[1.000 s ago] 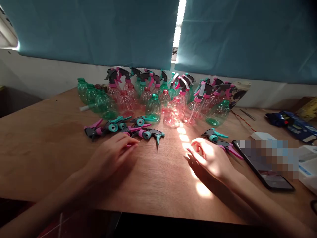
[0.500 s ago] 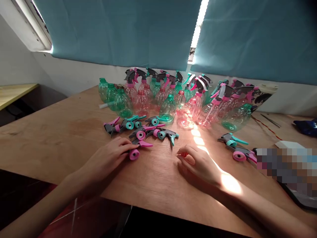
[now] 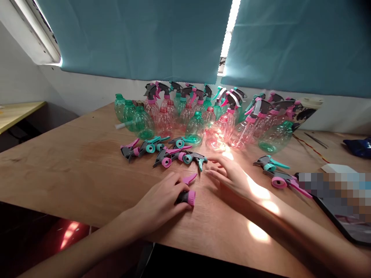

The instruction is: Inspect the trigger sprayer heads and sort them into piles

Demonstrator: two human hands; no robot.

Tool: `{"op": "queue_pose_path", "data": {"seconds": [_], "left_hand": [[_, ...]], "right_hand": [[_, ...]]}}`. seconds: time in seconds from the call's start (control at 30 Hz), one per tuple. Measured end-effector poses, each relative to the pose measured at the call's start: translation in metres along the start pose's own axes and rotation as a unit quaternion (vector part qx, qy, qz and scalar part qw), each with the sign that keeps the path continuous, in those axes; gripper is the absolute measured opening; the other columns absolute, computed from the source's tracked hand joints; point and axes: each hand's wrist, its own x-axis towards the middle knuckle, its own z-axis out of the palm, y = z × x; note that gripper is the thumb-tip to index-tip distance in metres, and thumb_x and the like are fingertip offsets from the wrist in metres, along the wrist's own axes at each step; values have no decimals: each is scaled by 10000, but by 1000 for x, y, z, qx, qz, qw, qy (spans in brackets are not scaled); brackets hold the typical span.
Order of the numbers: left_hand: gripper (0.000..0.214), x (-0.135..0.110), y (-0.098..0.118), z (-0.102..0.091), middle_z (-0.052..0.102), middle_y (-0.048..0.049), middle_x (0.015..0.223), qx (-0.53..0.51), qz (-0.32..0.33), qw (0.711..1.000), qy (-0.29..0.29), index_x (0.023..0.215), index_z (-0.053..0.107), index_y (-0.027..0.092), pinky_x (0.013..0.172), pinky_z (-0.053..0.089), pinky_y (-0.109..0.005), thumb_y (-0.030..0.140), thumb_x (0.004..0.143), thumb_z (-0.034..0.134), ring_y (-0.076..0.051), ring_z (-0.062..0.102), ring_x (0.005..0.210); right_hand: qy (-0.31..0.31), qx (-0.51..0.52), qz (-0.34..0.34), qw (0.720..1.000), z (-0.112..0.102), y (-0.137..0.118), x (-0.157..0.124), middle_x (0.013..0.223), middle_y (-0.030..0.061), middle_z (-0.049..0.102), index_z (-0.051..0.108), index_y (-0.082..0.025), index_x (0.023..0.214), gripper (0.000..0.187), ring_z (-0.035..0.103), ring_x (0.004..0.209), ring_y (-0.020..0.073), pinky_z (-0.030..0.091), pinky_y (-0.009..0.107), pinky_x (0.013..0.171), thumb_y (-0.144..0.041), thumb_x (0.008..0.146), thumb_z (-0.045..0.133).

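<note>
My left hand (image 3: 162, 199) grips a grey spray trigger head with a pink collar and pink lever (image 3: 188, 193), low over the wooden table (image 3: 72, 166). My right hand (image 3: 232, 175) lies just to its right, fingers stretched out flat, holding nothing, its tips near the end of a row of loose trigger heads (image 3: 168, 152). Behind them stand several pink bottles (image 3: 165, 121) and green bottles (image 3: 142, 123), some capped with trigger heads.
Two more loose trigger heads (image 3: 275, 173) lie to the right. A dark phone (image 3: 348, 227) and a white box (image 3: 337, 168) sit at the right edge, a blue object (image 3: 359, 147) beyond. Teal blinds (image 3: 145, 38) hang behind the table.
My left hand has pulled a pink-collared trigger head out of the row, toward me and to the right. My right hand has opened and reached forward toward the row.
</note>
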Motion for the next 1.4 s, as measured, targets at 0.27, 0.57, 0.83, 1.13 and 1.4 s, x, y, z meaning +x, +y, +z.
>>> {"op": "queue_pose_path", "data": {"seconds": [0.27,0.57,0.83,1.13,1.4], "left_hand": [[191,-3,7,6,528,-7,1008,-141,2,989,39,1023,638,240,831,440,-290,180,841,642,-164,532,879],[214,0,14,12,513,15,989,-220,19,974,45,1003,635,243,658,416,-223,173,804,673,-104,511,733],[163,-22,8,2,539,-21,1069,-216,16,970,110,1048,606,242,842,445,-279,263,903,536,-175,547,962],[431,-2,-76,-43,654,-71,1081,-250,-148,897,332,1039,586,210,983,407,-428,587,861,475,-299,567,1070],[405,52,-84,-43,613,-35,980,-196,-109,944,241,933,516,182,926,412,-352,553,930,354,-224,551,984]], "right_hand": [[-116,22,-65,991,6,-12,23,1311,94,603,544,-206,1312,464,535,1221,245,408,436,1039,-470,990,342],[-86,27,-53,994,-9,-18,48,1282,70,629,591,-225,1265,519,568,1182,228,429,389,993,-510,1003,246],[-158,-23,-109,981,38,-28,126,1378,85,548,539,-231,1337,527,444,1309,237,347,375,1057,-536,988,289],[-163,-151,-47,974,28,-33,105,1093,131,650,629,-209,1213,435,613,1019,275,461,354,810,-487,976,391],[-107,-217,62,968,29,-17,92,985,153,631,663,-181,1103,358,635,865,272,470,355,691,-410,964,426]]}}
